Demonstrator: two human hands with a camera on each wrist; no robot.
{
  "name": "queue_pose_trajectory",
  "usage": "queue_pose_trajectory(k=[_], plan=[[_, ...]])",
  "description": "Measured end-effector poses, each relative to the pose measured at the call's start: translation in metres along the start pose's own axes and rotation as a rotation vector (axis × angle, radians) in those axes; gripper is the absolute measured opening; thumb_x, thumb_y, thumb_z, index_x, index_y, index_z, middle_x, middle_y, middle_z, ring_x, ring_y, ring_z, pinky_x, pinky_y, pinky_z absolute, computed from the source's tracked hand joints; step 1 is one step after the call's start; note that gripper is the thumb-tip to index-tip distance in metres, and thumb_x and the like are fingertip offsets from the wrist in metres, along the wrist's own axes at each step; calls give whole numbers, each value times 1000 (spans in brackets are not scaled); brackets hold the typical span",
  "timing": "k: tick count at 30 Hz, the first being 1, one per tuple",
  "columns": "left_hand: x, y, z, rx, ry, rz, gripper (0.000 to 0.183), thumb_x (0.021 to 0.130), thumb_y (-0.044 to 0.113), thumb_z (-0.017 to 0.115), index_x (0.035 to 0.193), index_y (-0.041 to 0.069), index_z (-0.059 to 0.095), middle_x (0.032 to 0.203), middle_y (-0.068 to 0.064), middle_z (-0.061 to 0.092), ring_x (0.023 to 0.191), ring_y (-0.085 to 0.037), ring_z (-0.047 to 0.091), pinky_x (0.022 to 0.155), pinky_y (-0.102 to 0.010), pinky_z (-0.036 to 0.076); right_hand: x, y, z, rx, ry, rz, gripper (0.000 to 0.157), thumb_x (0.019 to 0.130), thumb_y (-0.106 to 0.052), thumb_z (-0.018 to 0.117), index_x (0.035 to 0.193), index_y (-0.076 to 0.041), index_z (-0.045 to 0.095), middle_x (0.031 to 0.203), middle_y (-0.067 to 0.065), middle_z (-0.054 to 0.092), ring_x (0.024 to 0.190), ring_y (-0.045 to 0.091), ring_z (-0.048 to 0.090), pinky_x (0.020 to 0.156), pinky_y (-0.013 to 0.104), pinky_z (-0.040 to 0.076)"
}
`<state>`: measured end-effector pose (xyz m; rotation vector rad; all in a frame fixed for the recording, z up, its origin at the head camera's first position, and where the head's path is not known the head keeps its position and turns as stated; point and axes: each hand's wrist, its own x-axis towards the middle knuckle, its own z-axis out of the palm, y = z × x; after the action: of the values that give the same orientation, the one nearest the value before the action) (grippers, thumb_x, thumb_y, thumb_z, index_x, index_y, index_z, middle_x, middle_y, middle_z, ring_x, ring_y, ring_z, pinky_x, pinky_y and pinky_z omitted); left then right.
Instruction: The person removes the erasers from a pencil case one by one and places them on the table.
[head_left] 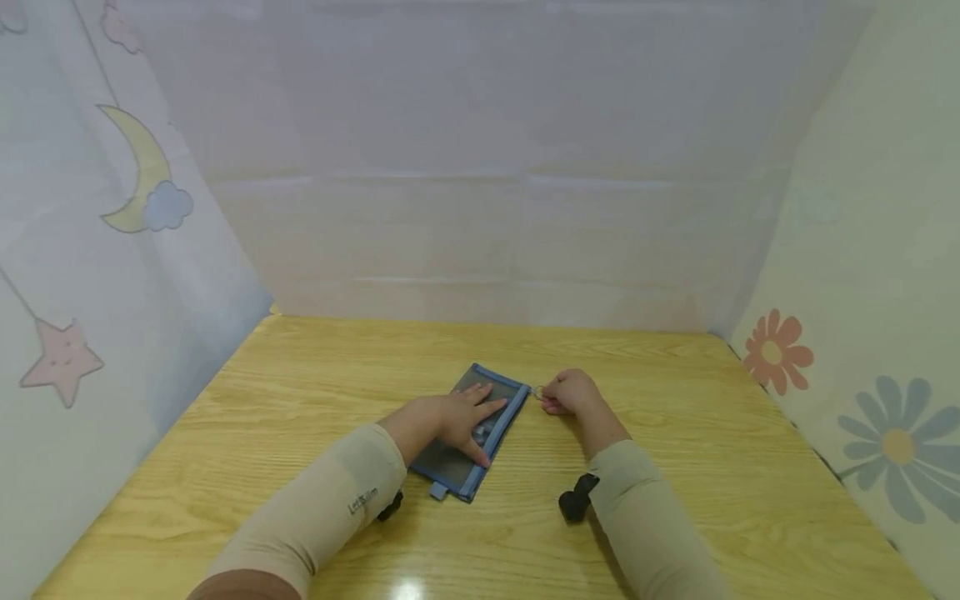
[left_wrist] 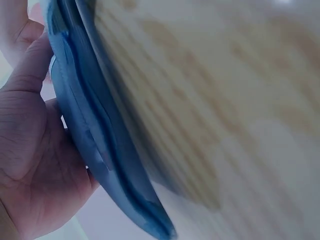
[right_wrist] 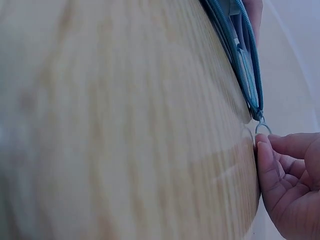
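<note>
A flat zippered pouch (head_left: 444, 465) with a grey see-through panel and blue edging lies aslant on the table. My left hand (head_left: 459, 417) rests spread over it, the thumb close to the zipper edge. Between thumb and finger, my right hand (head_left: 572, 393) pinches the ring (right_wrist: 262, 128) of the zipper pull at the pouch's far right corner. In the right wrist view the zipper (right_wrist: 256, 60) is parted, and something pale shows inside. Part of the pouch is hidden under my left hand; its blue edge (left_wrist: 107, 135) stands beside the palm in the left wrist view.
A fabric tab (head_left: 438, 491) sticks out at the pouch's near end. The wooden table (head_left: 322, 367) is bounded by a pale back sheet (head_left: 480, 208) and printed side sheets. A black wrist device (head_left: 576, 500) sits by the right sleeve.
</note>
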<state>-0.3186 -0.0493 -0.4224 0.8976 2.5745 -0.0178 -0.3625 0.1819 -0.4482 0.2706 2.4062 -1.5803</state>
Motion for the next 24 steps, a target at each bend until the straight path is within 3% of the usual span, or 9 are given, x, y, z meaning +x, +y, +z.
queue_pose_trajectory(k=[16,24], plan=[[-7,16,7,62,83,-1,107,67,77,51,148,25,4,153,-7,7,139,-26,10,108,-45,22,-8,14,-22,4,12,18,16,92,-9,51,96,7,54,70,10,60,58,15,62,58,28,54],[-9,21,9,40,105,-20,99,74,68,56,148,23,7,153,-7,10,138,-28,12,108,-45,21,-21,13,-25,0,-60,-22,23,93,-13,50,99,8,54,73,11,61,59,16,63,58,30,54]])
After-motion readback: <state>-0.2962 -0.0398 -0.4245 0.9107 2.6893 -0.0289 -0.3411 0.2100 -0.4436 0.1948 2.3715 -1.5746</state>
